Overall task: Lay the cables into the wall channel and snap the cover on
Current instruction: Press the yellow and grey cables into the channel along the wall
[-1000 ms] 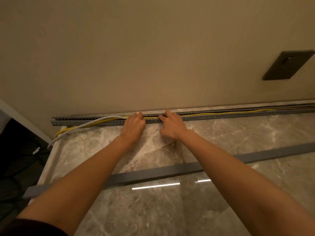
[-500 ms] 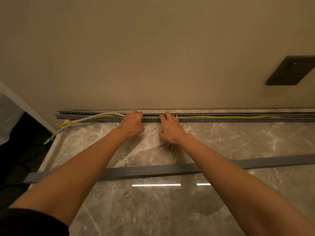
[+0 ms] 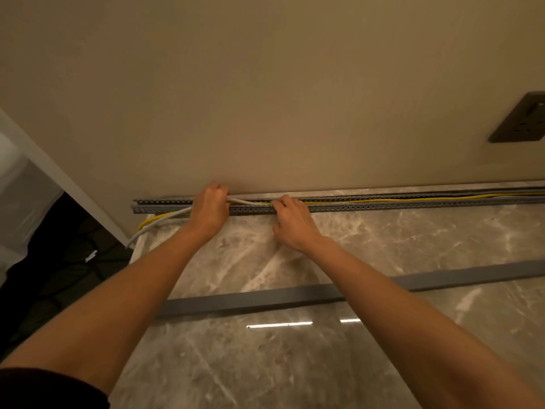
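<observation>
A grey slotted wall channel (image 3: 383, 205) runs along the foot of the beige wall. A yellow cable (image 3: 413, 199) lies inside it toward the right. A white cable (image 3: 165, 219) and the yellow one spill out of the channel's left part and hang over the counter's left edge. My left hand (image 3: 210, 212) grips the white cable over the channel, fingers curled. My right hand (image 3: 292, 221) presses its fingertips on the cables at the channel's front wall. The long grey cover (image 3: 265, 301) lies flat on the marble counter, partly under my forearms.
The marble counter (image 3: 383, 246) ends at its left edge near the channel's end, with a dark gap (image 3: 59, 276) beyond it. A dark wall socket plate (image 3: 522, 122) sits high on the right.
My left hand has slid left along the channel and lifted the white cable up over it. My right hand stays at the channel a little to the right.
</observation>
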A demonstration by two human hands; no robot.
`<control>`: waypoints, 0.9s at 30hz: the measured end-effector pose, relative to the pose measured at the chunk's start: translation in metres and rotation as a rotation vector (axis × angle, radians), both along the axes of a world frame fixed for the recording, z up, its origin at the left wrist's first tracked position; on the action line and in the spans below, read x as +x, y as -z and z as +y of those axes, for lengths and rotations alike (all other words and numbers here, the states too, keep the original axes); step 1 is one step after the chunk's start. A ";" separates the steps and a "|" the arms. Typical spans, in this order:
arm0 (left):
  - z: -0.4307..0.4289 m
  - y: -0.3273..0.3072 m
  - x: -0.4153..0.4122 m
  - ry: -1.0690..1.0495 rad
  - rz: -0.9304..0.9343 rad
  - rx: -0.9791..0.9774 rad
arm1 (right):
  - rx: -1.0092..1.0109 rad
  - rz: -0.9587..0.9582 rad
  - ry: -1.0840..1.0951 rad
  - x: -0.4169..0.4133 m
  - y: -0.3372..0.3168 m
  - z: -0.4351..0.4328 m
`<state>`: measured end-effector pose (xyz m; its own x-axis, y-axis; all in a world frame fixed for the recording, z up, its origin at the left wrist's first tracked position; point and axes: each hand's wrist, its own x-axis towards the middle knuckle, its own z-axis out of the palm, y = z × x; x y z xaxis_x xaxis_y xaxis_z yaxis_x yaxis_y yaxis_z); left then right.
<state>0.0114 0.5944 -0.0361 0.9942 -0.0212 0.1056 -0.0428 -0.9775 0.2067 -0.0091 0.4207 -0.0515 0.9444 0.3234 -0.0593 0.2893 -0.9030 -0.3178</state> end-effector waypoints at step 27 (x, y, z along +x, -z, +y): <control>0.065 0.002 0.015 0.364 0.001 0.251 | -0.023 0.061 0.033 0.016 0.000 0.056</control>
